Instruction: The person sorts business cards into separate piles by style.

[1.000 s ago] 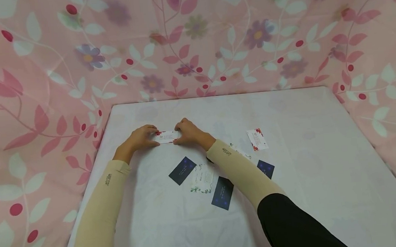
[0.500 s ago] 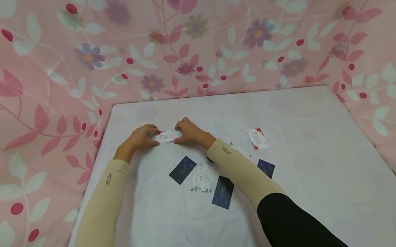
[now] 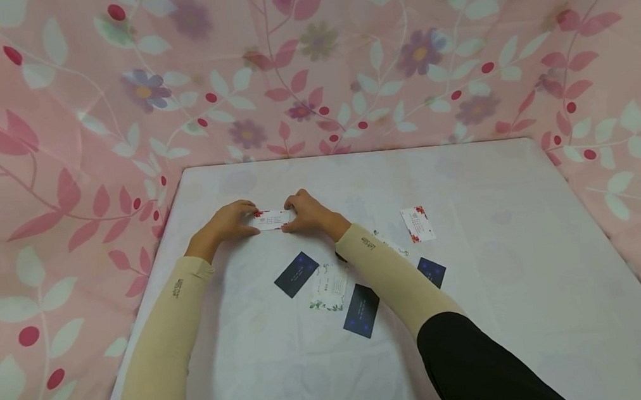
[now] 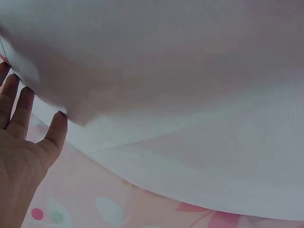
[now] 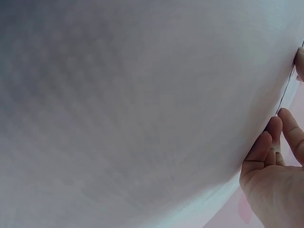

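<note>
A white business card [image 3: 272, 219] with red flowers at its corners lies lengthwise near the far left of the table. My left hand [image 3: 229, 222] holds its left end, thumb along the near edge and fingers at the far edge. At the other end, my right hand [image 3: 311, 214] grips the card the same way. The left wrist view shows the left hand [image 4: 23, 142] with its fingertips down at the cloth. In the right wrist view, the right hand [image 5: 273, 166] has bent fingers close to the surface; a thin card edge shows there.
On the white-covered table [image 3: 513, 310], nearer me, lie a dark blue card [image 3: 296, 274], a white card with green leaves [image 3: 329, 287] and another dark card [image 3: 361, 311]. Right of my arm are a red-flowered card [image 3: 417, 224], a dark card [image 3: 432, 271] and a partly hidden leafy card [image 3: 391, 243].
</note>
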Tool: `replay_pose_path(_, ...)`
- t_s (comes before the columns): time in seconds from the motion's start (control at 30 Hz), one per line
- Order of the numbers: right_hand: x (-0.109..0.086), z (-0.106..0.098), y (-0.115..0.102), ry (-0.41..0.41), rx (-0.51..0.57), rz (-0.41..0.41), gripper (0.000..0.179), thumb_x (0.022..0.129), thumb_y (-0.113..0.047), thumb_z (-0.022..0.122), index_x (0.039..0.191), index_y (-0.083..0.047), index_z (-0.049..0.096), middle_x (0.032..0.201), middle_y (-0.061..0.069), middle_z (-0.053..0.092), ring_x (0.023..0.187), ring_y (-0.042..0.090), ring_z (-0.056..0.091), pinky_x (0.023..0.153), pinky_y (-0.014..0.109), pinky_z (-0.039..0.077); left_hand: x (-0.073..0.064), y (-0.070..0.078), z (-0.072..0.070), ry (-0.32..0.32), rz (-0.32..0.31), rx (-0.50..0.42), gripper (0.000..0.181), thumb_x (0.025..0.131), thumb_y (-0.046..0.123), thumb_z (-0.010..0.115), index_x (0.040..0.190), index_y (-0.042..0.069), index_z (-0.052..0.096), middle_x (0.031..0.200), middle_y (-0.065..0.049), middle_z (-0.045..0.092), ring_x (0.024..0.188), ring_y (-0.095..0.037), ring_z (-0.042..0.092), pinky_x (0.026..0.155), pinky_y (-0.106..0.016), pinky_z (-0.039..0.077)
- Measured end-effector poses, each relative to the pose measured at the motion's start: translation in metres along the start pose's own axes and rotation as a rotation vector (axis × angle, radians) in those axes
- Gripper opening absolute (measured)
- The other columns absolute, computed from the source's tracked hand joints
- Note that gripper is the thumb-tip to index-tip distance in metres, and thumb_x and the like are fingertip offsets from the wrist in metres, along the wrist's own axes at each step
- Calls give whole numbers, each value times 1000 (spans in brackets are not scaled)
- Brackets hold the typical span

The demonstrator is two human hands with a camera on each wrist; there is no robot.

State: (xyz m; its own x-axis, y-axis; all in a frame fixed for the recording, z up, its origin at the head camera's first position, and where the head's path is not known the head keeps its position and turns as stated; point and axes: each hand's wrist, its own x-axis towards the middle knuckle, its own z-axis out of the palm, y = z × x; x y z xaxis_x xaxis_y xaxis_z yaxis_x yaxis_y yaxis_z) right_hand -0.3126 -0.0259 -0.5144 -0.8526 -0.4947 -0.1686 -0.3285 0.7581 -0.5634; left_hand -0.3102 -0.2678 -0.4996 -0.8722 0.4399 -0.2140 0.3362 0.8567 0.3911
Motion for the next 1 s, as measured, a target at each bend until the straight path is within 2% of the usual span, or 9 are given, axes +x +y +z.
replay_pose_path(0.27, -3, -4, -1, -16, 4, -31, 75, 80, -46, 80, 139, -10, 52, 129, 11, 47, 108, 19, 47, 103, 31, 42, -3, 2, -2, 3, -40, -63, 67, 83, 29, 80, 139, 3, 53, 148, -20, 48, 142, -39, 37, 119, -53, 24)
replay_pose_path(0.4, -5, -9, -1, -25, 8, -44, 85, 77, -49, 82, 144, -11, 46, 133, 13, 46, 113, 20, 47, 105, 34, 42, -5, 1, -1, 28, -7, -87, 71, 83, 35, 79, 140, 2, 52, 148, -22, 47, 142, -39, 37, 118, -53, 25)
replay_pose_path(0.47, -7, -12, -2, -29, -15, -46, 90, 76, -53, 81, 146, -12, 43, 141, 13, 43, 123, 23, 46, 109, 38, 40, -5, 1, 0, 37, 0, -67, 74, 86, 43, 74, 143, 3, 48, 151, -23, 43, 143, -40, 34, 117, -57, 25)
replay_pose_path(0.6, -16, -19, -2, -9, -123, -76, 106, 71, -65, 78, 154, -18, 33, 160, 16, 23, 145, 33, 30, 116, 52, 30, -7, 4, 1, 57, -45, 10, 83, 90, 61, 59, 153, 11, 36, 161, -21, 26, 148, -41, 23, 113, -69, 18)
replay_pose_path(0.67, -21, -22, -1, 10, -167, -85, 114, 68, -70, 77, 157, -22, 25, 166, 15, 8, 150, 36, 20, 117, 58, 24, -9, 7, 1, 81, -76, 36, 87, 89, 69, 53, 156, 18, 30, 164, -18, 17, 150, -42, 16, 112, -73, 12)
replay_pose_path(0.77, -27, -27, 1, 36, -188, -86, 123, 65, -73, 76, 160, -26, 13, 167, 14, -8, 153, 36, 9, 119, 60, 14, -12, 11, -2, 124, -100, 44, 89, 89, 74, 46, 159, 26, 21, 167, -16, 4, 151, -43, 7, 113, -73, 0)
replay_pose_path(0.9, -33, -30, 3, 59, -237, -74, 123, 67, -77, 71, 160, -29, 6, 165, 14, -16, 154, 37, 3, 119, 63, 7, -18, 14, -6, 170, -112, 106, 89, 89, 79, 37, 160, 32, 12, 167, -15, -7, 151, -45, -1, 113, -72, -7)
replay_pose_path(1.0, -35, -32, 4, 65, -293, -60, 115, 74, -80, 62, 160, -31, 3, 164, 14, -21, 153, 38, 1, 119, 64, 5, -22, 12, -7, 196, -116, 169, 88, 89, 79, 34, 160, 33, 8, 166, -16, -11, 151, -46, -3, 111, -73, -9)
